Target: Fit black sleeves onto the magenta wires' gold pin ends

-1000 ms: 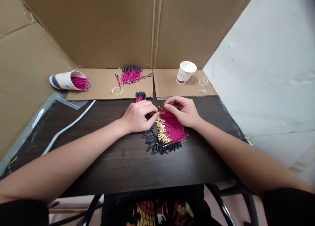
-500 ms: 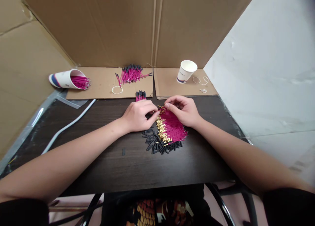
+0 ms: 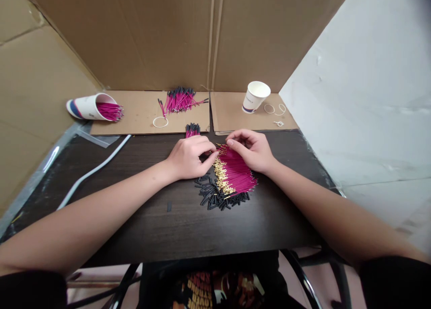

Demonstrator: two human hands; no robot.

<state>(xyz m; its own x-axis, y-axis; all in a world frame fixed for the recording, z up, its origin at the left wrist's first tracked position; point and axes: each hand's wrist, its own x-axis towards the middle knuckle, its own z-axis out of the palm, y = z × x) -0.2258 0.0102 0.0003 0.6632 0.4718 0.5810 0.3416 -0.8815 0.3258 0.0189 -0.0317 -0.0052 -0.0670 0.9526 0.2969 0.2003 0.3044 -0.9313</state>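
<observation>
My left hand (image 3: 192, 157) has its thumb and forefinger pinched together at the left edge of a pile of magenta wires (image 3: 237, 170) with gold tips. What it pinches is too small to make out. Over the upper part of that pile is my right hand (image 3: 252, 150), thumb and fingers curled, its fingertips near the gold ends; whether they hold anything is hidden. Small black sleeves (image 3: 209, 195) lie scattered below and left of the wires. Behind my left hand, black-capped magenta wires (image 3: 192, 129) form a small group.
On the cardboard strip (image 3: 134, 120) lie a tipped paper cup (image 3: 88, 108) of magenta wires, a heap of black-capped wires (image 3: 181, 100) and a white ring (image 3: 160, 122). An upright cup (image 3: 256, 97) stands right, beside white bands (image 3: 279, 110). A pale cable (image 3: 94, 172) crosses the left side.
The fingertips of my right hand have shifted very slightly. Otherwise both hands and the piles look the same.
</observation>
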